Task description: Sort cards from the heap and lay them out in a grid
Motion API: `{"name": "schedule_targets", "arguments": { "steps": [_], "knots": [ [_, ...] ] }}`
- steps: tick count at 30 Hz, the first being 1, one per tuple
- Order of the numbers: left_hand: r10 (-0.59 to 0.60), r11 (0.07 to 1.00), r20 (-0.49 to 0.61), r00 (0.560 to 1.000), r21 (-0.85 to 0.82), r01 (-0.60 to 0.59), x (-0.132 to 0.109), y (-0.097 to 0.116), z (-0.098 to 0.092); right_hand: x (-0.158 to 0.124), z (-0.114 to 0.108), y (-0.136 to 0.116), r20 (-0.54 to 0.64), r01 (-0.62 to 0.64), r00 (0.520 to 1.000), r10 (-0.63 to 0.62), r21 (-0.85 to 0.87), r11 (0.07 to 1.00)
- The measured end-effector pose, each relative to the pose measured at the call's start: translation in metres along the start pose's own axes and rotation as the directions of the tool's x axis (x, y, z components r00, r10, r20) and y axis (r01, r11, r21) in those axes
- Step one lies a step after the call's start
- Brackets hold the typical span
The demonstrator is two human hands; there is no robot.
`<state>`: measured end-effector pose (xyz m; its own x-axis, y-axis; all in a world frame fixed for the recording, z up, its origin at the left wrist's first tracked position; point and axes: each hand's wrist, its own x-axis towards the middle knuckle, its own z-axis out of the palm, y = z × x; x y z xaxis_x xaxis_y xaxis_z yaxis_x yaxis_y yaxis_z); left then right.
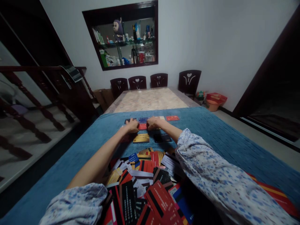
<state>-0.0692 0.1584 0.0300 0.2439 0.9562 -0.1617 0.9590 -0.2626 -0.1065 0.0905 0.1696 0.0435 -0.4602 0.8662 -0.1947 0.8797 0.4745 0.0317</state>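
My left hand [133,125] and my right hand [152,123] are at the far rows of cards, fingers bent down at either end of a red card [142,127]. Just behind it lies a blue card [142,120]. A dark card [130,120] shows beyond my left fingers, and a pale card [161,117] is partly hidden by my right hand. Farther right lies another red card [172,118]. Nearer to me are a gold card [141,138] and a black card [162,138]. My wrists hide parts of these rows.
A loose heap of mixed cards [142,184] spreads between my forearms on the blue cloth [199,125]. Beyond the cloth the stone tabletop [150,98] shows, with several dark chairs [137,82] behind. Red and yellow material [274,190] lies at the right.
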Motion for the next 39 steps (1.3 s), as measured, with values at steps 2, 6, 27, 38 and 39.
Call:
{"name": "schedule_targets", "arguments": {
  "steps": [2, 6, 27, 38, 39],
  "knots": [
    [-0.005, 1.000, 0.010, 1.000, 0.013, 0.005, 0.003, 0.000, 0.001, 0.002, 0.000, 0.000, 0.008, -0.001, 1.000, 0.001, 0.005, 1.000],
    [-0.027, 0.999, 0.036, 0.999, 0.035, 0.026, 0.010, 0.001, 0.005, 0.005, 0.001, 0.000, 0.019, 0.002, 1.000, -0.002, 0.013, 1.000],
    [-0.011, 0.995, -0.063, 0.998, 0.094, 0.017, -0.003, 0.007, 0.003, -0.042, -0.009, 0.021, -0.158, 0.061, 0.984, -0.077, -0.100, 0.993],
    [0.054, 0.995, -0.217, 0.975, 0.096, -0.033, -0.039, 0.022, -0.005, -0.114, 0.008, 0.040, -0.254, 0.103, 0.960, -0.121, -0.082, 0.991],
    [0.066, 0.995, -0.225, 0.972, 0.094, -0.045, -0.044, 0.025, -0.006, -0.120, 0.010, 0.040, -0.258, 0.108, 0.958, -0.126, -0.082, 0.991]
  ]
}}
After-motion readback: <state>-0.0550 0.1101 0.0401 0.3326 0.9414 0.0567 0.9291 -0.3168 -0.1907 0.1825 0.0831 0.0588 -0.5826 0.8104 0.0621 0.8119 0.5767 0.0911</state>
